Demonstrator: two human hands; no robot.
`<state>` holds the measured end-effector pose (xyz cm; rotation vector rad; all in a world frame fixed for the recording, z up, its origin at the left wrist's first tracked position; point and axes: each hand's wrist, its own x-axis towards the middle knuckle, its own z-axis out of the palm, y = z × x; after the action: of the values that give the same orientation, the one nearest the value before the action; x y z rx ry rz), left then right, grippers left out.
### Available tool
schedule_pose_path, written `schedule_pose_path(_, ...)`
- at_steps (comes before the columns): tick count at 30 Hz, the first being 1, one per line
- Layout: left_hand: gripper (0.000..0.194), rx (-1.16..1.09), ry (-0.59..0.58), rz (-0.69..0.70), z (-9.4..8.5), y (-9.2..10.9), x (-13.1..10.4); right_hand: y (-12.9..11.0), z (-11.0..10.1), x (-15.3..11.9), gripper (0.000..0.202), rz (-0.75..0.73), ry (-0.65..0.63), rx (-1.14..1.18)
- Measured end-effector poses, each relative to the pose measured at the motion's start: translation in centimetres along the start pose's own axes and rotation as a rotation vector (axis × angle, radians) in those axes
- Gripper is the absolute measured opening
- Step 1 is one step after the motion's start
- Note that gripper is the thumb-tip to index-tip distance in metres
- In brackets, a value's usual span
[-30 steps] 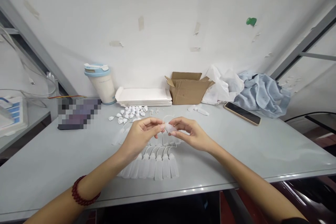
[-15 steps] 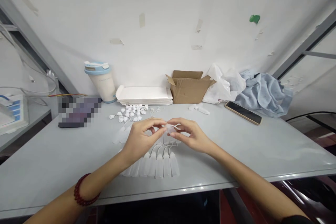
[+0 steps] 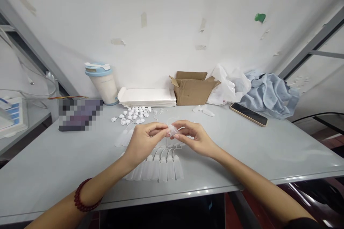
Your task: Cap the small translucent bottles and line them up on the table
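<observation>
Between my two hands, above the middle of the table, is a small translucent plastic bottle (image 3: 173, 130). My left hand (image 3: 150, 136) pinches its left end with thumb and forefinger; those fingers partly cover it. My right hand (image 3: 195, 136) is closed on its other side, thumb below and fingers above. Under and in front of my hands lies a row of similar bottles (image 3: 162, 170), side by side, with thin curved white strips at their necks. More translucent bottles (image 3: 122, 139) lie behind my left hand, partly hidden. A pile of small white caps (image 3: 134, 114) sits beyond it.
Along the wall stand a cup with a blue lid (image 3: 103, 84), a stack of white envelopes (image 3: 147, 96), an open cardboard box (image 3: 195, 91), a white plastic bag (image 3: 228, 86) and blue cloth (image 3: 270, 94). A phone (image 3: 248, 114) and a few loose translucent pieces (image 3: 206, 111) lie at right.
The fingers of both hands have shifted slightly around the bottle, which now tilts differently between them. A thin pale strip sticking out by my right fingers has changed position. The view has moved very slightly.
</observation>
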<state>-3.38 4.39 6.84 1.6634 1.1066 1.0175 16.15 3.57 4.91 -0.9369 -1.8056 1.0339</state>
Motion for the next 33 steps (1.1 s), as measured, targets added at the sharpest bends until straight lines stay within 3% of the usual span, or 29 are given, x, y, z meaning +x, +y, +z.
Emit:
schedule_pose_path(8, 0.018, 0.174, -0.035, 0.160, 0.0, 0.1, 0.0, -0.6, 0.0, -0.1, 0.027, 0.047, -0.030, 0.039)
schedule_pose_path(14, 0.010, 0.469, 0.234, 0.596, 0.5, -0.7, -0.2, -0.7, 0.1, 0.1, 0.022, 0.154, 0.036, 0.157)
schedule_pose_path(19, 0.033, 0.594, 0.017, 0.844, 0.8, -0.8, -0.7, -0.8, 0.2, 0.0, 0.023, 0.226, 0.061, 0.291)
schedule_pose_path(21, 0.039, 0.661, -0.026, 0.874, 1.0, -0.9, -0.9, -0.7, 0.4, 0.0, 0.022, 0.239, 0.075, 0.339)
schedule_pose_path(26, 0.037, 0.762, 0.009, 0.902, 1.4, -1.0, -1.1, -0.6, 0.9, 0.0, 0.024, 0.243, 0.143, 0.391)
schedule_pose_path(30, 0.041, 0.687, 0.012, 0.875, 1.6, -0.9, -1.2, -0.5, 0.6, 0.1, 0.020, 0.195, 0.105, 0.378)
schedule_pose_path(33, 0.045, 0.602, -0.034, 0.837, 1.7, -0.7, -1.5, -0.4, -0.4, 0.4, 0.014, 0.113, 0.146, 0.282)
